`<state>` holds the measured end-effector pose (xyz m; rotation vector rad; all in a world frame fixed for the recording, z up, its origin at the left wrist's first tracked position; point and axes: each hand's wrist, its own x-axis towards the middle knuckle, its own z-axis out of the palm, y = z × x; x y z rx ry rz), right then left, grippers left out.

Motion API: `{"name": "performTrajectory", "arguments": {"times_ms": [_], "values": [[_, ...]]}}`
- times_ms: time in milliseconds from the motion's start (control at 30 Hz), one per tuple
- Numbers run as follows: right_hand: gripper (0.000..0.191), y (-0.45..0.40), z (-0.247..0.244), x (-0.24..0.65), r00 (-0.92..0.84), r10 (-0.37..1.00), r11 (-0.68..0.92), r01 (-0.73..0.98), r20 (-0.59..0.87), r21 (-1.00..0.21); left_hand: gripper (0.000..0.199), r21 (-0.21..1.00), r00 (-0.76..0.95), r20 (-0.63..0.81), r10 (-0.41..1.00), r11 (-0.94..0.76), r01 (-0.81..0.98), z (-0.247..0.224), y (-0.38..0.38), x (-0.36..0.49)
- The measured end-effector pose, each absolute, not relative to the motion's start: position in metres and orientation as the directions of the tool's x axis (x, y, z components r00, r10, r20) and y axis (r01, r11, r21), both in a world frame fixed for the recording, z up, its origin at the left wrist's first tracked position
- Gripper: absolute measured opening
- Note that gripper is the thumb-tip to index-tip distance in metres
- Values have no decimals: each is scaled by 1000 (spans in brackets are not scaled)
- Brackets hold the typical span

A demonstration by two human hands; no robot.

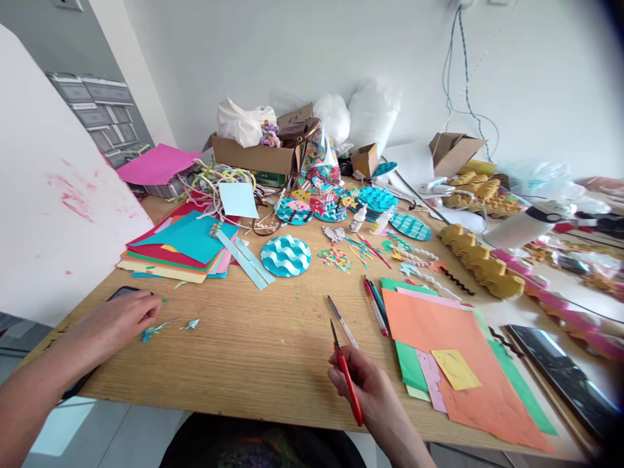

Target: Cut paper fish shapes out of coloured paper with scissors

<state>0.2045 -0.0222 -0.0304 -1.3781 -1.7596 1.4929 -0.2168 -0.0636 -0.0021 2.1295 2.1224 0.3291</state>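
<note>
Near the front edge, my right hand (363,383) is closed around red-handled scissors (348,383), their narrow blades together and pointing away from me. Just beyond the blades lies a thin pen (342,322). My left hand (131,315) rests at the table's left side over a dark phone (80,383), its fingers curled; whether anything is under them is hidden. Small blue paper scraps (158,328) lie just right of it. Farther in, a round disc with blue and white waves (285,255) sits beside light blue paper strips (246,257).
Stacked coloured paper (185,237) lies at left, orange and green sheets (453,351) at right near several pens (375,305). Glue bottles (358,220), confetti (334,259) and decorated discs (377,198) stand farther back. A white board (58,195) rises at left; a white bottle (524,224) lies right.
</note>
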Motion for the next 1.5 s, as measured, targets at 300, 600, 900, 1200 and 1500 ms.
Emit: {"name": "performTrajectory", "arguments": {"times_ms": [300,600,900,1200,1500], "values": [[19,-24,-20,209,-345,907,-100,376,-240,-921,56,136,623,-66,779,-612,779,-34,-56,-41],[18,-23,-17,208,-337,912,-83,407,-234,-910,54,-45,406,66,911,-404,914,-66,-90,-103],[16,-5,-3,192,-319,940,68,525,-122,-848,47,7,264,281,923,-277,961,-51,-79,-147],[16,-14,-4,213,-245,960,-10,461,-138,-887,58,29,543,53,838,-545,838,-47,26,-19],[16,-13,-10,210,-243,957,-24,477,-157,-879,68,63,543,71,836,-547,834,-55,20,-45]]}}
